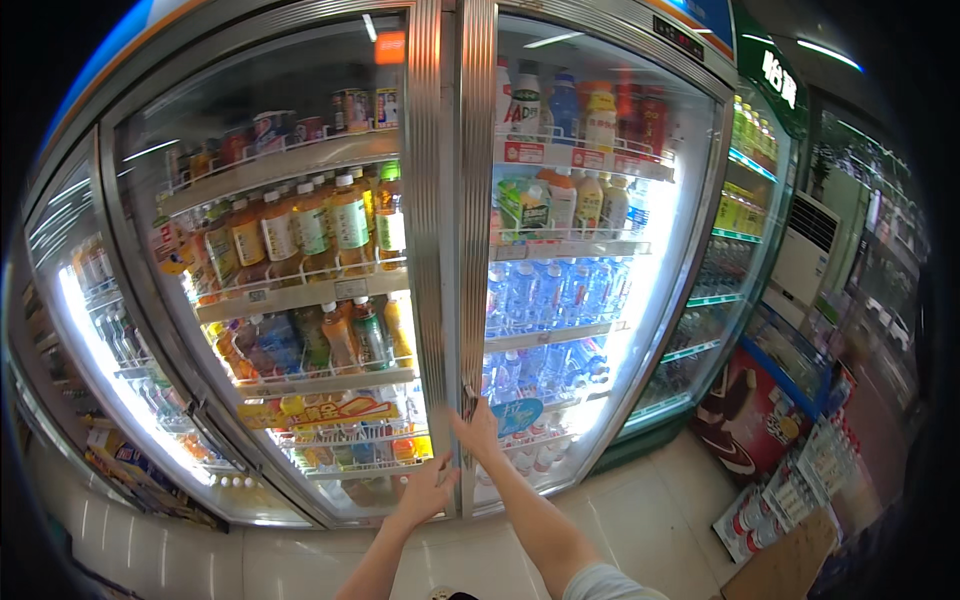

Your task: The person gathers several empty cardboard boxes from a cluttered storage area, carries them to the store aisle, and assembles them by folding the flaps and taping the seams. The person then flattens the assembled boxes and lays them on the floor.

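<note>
Two tall glass cooler doors with ribbed metal frames stand side by side in front of me. My right hand has its fingers hooked at the inner edge of the right cooler door, by a dark recessed grip. Lower and to the left, my left hand is curled at the inner edge of the left cooler door. A narrow grey strip shows between the two frames. Behind the left glass are tea and juice bottles; behind the right, water bottles and milk drinks.
Another lit cooler adjoins on the left, and a green-framed cooler on the right. Farther right are a red and brown chest freezer, shrink-wrapped bottle packs and cardboard. Pale tiles cover the floor.
</note>
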### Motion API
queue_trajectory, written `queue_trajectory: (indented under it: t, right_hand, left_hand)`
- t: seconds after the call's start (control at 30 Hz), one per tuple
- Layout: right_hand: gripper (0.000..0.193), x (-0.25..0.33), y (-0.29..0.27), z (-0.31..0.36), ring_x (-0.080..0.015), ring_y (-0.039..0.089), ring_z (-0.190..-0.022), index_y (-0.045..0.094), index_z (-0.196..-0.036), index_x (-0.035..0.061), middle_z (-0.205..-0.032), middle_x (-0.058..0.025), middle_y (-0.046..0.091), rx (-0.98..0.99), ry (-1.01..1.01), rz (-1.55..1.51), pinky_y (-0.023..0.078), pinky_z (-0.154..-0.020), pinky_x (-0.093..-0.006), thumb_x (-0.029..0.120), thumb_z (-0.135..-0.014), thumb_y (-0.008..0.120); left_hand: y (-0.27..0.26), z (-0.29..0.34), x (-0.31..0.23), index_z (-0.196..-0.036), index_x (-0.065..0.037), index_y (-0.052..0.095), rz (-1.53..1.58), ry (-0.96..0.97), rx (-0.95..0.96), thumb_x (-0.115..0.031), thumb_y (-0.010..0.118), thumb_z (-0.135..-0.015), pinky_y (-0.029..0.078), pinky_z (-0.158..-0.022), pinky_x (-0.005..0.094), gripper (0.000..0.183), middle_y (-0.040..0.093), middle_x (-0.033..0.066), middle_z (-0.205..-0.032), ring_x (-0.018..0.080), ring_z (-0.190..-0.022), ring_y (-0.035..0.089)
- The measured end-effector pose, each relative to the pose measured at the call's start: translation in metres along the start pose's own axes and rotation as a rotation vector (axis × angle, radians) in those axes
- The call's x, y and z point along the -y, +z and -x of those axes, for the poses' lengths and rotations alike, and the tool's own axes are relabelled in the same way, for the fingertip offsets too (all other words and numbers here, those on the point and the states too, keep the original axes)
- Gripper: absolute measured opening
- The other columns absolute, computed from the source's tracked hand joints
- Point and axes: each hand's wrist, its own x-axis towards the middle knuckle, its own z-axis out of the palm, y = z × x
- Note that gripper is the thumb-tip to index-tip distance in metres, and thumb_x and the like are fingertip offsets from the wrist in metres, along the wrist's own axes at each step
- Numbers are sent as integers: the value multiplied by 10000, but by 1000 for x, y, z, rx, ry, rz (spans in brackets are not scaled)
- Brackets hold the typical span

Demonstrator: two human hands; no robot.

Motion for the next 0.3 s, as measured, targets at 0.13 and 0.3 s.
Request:
queue_trajectory:
  t: [0.13,0.3]
  right_hand:
    - [405,-3,-36,66,-326,583,-763,501,-1002,-21,-825,-163,590,-112,-52,20,461,-685,-405,229,-761,709]
    - [334,-9,-103,165,-291,609,-822,518,-1043,4,-864,-141,598,-216,68,72,480,-759,-395,152,-790,677]
  left_hand:
    - [-7,-34,-20,-1294,25,492,-66,218,-73,-198,552,-935,468,-935,347,427,585,187,-1230,256,-1099,601]
    - [-9,-70,-47,-1264,14,522,-91,335,53,-195,587,-906,472,-921,351,420,596,190,-1215,267,-1090,609]
